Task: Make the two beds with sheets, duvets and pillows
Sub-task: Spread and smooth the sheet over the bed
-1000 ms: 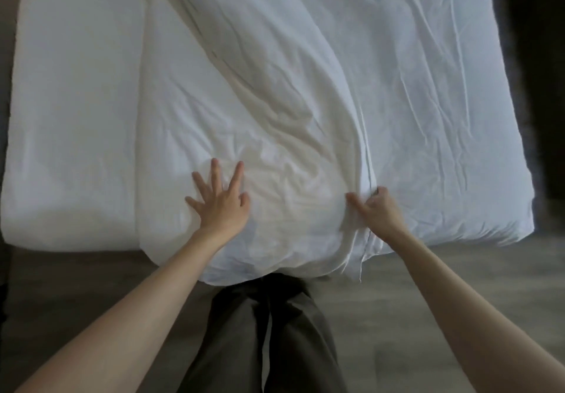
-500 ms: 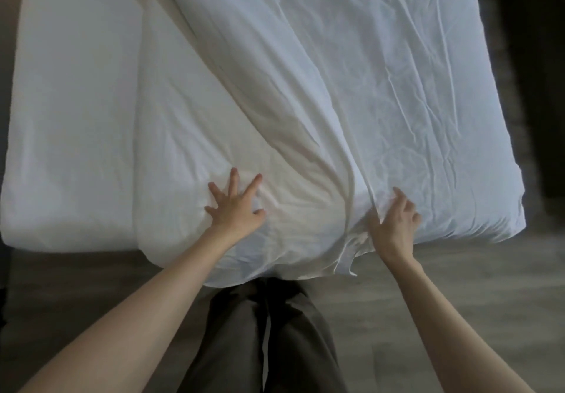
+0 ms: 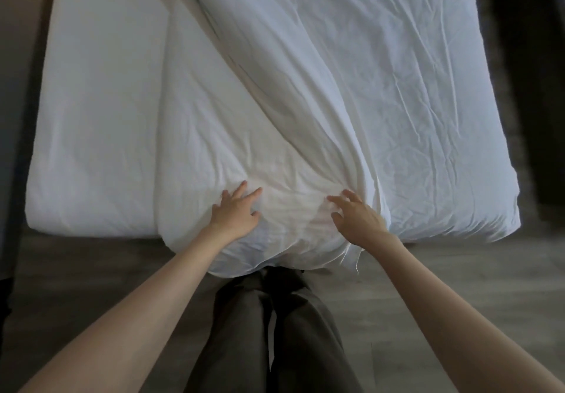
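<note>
Person stands at the near edge of the bed (image 3: 91,117), dark trousers (image 3: 275,331) against it. White duvet (image 3: 244,117) lies bunched in a diagonal ridge, near end hanging over the mattress edge. Left hand (image 3: 235,214) flat on duvet, fingers spread, gripping nothing. Right hand (image 3: 356,217) open, fingers splayed just right of it; contact unclear. Grey floor (image 3: 428,270) below.

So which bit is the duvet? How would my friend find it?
Look at the white bed. The duvet is the puffy white layer lying slantwise down its middle, hanging over the near edge. Unlike the flat sheet beside it, it is thick and bunched.
</note>
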Available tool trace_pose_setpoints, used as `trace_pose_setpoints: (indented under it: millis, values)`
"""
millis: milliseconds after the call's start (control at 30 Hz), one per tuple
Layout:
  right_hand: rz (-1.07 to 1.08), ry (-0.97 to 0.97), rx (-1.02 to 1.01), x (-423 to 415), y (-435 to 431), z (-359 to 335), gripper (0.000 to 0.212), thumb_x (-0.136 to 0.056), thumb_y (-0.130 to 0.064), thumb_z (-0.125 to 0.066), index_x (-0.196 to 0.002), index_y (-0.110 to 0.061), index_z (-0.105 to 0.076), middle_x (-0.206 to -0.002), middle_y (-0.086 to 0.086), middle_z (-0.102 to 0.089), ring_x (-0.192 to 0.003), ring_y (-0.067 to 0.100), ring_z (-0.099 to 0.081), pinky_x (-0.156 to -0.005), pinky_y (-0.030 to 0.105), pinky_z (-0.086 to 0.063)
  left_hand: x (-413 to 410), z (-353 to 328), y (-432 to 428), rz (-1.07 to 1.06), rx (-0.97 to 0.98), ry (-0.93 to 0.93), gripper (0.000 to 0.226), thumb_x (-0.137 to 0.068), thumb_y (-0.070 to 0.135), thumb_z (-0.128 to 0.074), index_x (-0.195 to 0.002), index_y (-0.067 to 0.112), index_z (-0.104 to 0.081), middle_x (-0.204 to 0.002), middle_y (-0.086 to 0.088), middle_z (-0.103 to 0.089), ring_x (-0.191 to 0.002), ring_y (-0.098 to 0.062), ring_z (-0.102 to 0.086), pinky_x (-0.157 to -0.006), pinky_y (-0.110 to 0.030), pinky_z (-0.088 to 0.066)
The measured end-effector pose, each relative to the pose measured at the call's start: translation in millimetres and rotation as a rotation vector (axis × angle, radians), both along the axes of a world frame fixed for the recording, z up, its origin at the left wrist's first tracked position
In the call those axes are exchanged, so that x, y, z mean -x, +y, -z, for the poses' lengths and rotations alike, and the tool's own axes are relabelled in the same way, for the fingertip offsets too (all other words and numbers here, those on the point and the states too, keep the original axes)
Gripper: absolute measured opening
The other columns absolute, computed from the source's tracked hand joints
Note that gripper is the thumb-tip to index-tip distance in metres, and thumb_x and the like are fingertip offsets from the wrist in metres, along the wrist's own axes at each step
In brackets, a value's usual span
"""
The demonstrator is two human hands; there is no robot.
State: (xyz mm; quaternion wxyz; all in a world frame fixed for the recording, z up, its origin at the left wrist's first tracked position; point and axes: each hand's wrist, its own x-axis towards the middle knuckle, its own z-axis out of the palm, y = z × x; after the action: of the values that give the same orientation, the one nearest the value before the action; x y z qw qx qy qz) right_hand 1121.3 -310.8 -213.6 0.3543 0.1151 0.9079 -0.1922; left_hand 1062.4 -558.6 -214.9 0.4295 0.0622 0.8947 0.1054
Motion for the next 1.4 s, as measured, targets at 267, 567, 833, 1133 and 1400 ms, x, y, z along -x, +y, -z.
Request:
trace_pose_setpoints:
  millis: [267, 567, 833, 1133, 1400]
  values:
    - [-0.053, 0.362, -0.01, 13.4, -20.3, -112.6, 0.047, -0.101, -0.031, -0.046, -0.147, -0.03, -0.038, -0.154, 0.001, -0.035, -0.136, 0.028, -0.039, -0.107, 0.043, -0.035, 5.0, -94.9, -18.6, 0.012, -0.095, 0.264, 0.059, -0.102, 0.038, -0.037, -0.155, 0.035, -0.011, -0.164, 0.003, 0.001, -0.149, -0.033, 0.001, -0.117, -0.055, -0.016]
    - [-0.027, 0.67, -0.057, 6.2, -36.6, -228.9, 0.048, -0.098, -0.031, -0.051, -0.145, -0.03, -0.041, -0.153, 0.002, -0.038, -0.137, 0.028, -0.037, -0.108, 0.043, -0.034, 1.7, -208.6, -20.1, 0.122, -0.166, 0.607, 0.061, -0.102, 0.041, -0.036, -0.155, 0.033, -0.009, -0.164, 0.002, 0.002, -0.149, -0.034, 0.003, -0.119, -0.052, -0.013]
    - [-0.059, 0.892, -0.146, -12.2, 0.4, -287.8, 0.05, -0.095, -0.028, -0.057, -0.143, -0.028, -0.044, -0.149, 0.003, -0.044, -0.134, 0.029, -0.042, -0.107, 0.048, -0.036, -19.8, -275.4, 31.3, 0.174, -0.218, 0.748, 0.07, -0.097, 0.056, -0.036, -0.155, 0.032, -0.005, -0.163, 0.005, 0.007, -0.15, -0.028, 0.008, -0.121, -0.049, -0.003]
    - [-0.04, 0.964, -0.2, -81.0, 133.5, -308.5, 0.051, -0.096, -0.031, -0.055, -0.145, -0.028, -0.041, -0.15, 0.001, -0.042, -0.135, 0.026, -0.041, -0.109, 0.045, -0.034, -78.3, -292.2, 168.7, 0.138, -0.24, 0.879, 0.062, -0.1, 0.053, -0.031, -0.155, 0.031, -0.011, -0.164, 0.004, -0.001, -0.15, -0.027, 0.004, -0.121, -0.048, -0.006]
    - [-0.034, 0.9, -0.252, -159.9, 280.0, -321.3, 0.054, -0.095, -0.031, -0.057, -0.146, -0.031, -0.039, -0.152, -0.001, -0.038, -0.137, 0.024, -0.037, -0.111, 0.043, -0.029, -137.2, -298.3, 327.3, 0.112, -0.219, 0.837, 0.061, -0.101, 0.051, -0.03, -0.155, 0.032, -0.008, -0.164, 0.002, -0.001, -0.15, -0.028, 0.003, -0.12, -0.05, -0.006]
